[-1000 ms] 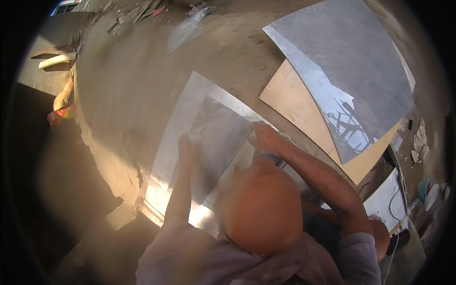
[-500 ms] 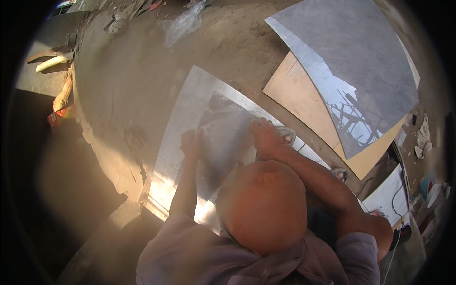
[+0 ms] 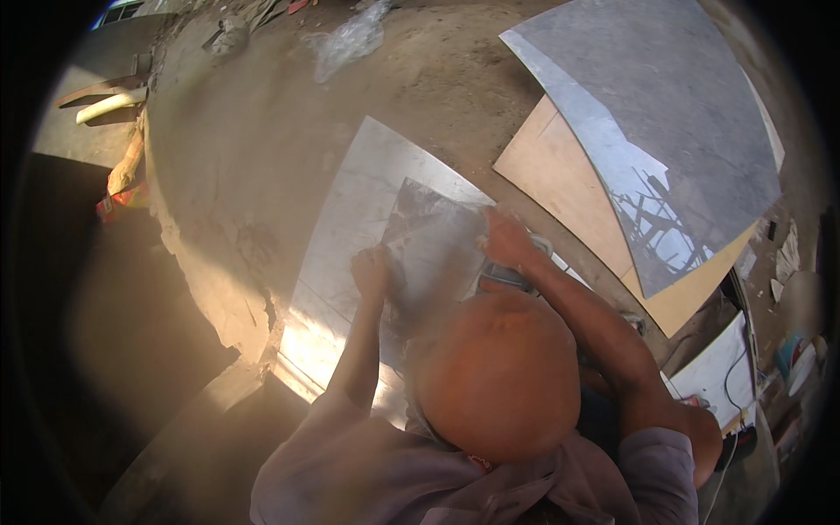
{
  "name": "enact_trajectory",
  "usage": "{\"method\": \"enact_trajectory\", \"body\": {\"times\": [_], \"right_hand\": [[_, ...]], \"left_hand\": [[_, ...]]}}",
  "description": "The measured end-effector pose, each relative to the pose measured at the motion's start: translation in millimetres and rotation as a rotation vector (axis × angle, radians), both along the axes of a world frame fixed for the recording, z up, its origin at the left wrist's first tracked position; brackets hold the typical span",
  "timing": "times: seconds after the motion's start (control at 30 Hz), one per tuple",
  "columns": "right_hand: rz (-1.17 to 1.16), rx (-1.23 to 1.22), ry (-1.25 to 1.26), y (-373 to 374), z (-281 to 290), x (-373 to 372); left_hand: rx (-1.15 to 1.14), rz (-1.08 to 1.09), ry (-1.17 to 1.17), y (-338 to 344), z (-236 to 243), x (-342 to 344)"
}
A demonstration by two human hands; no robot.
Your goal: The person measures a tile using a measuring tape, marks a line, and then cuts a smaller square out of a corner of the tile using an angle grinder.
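Note:
A smaller dark grey sheet (image 3: 429,232) lies on top of a larger pale, shiny sheet (image 3: 346,201) on the ground before me. My left hand (image 3: 374,271) is closed on the left edge of the grey sheet, fingers curled. At its opposite edge, my right hand (image 3: 505,240) grips with bent fingers; its fingertips are partly hidden. The near part of the grey sheet is covered by the head below. A sandalled foot (image 3: 541,247) shows just beyond my right hand.
Large overlapping sheets, a grey one (image 3: 665,105) over tan ones (image 3: 560,166), lie to the right. Clear plastic film (image 3: 348,39) rests on the dirt at the back. Boards and a pale tube (image 3: 109,107) stand far left. A cable (image 3: 731,376) runs at the right.
The grey sheet has slid slightly toward me over the pale sheet. My left hand has moved a little right, and my right hand slightly up and right. The whole view has shifted slightly.

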State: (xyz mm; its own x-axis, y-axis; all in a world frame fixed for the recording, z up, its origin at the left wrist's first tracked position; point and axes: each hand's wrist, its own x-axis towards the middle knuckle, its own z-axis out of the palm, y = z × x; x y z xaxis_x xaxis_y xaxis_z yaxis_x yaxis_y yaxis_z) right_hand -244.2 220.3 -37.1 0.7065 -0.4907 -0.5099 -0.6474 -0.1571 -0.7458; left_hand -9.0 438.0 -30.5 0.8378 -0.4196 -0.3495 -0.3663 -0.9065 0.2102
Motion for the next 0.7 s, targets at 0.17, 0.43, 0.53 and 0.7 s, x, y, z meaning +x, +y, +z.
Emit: {"method": "enact_trajectory", "body": {"times": [0.17,0.43,0.53,0.7], "right_hand": [[0.059,-0.013,-0.071,4,-1,11],[0.104,-0.393,-0.089,36,8,7],[0.093,-0.389,-0.176,33,3,0],[0.078,-0.156,-0.171,22,-4,-2]], "left_hand": [[-0.062,0.16,0.0,38,-5,-19],[-0.084,0.15,-0.064,19,4,-37],[-0.02,0.135,-0.02,7,8,-36],[0.127,0.194,0.015,7,10,-23]]}}
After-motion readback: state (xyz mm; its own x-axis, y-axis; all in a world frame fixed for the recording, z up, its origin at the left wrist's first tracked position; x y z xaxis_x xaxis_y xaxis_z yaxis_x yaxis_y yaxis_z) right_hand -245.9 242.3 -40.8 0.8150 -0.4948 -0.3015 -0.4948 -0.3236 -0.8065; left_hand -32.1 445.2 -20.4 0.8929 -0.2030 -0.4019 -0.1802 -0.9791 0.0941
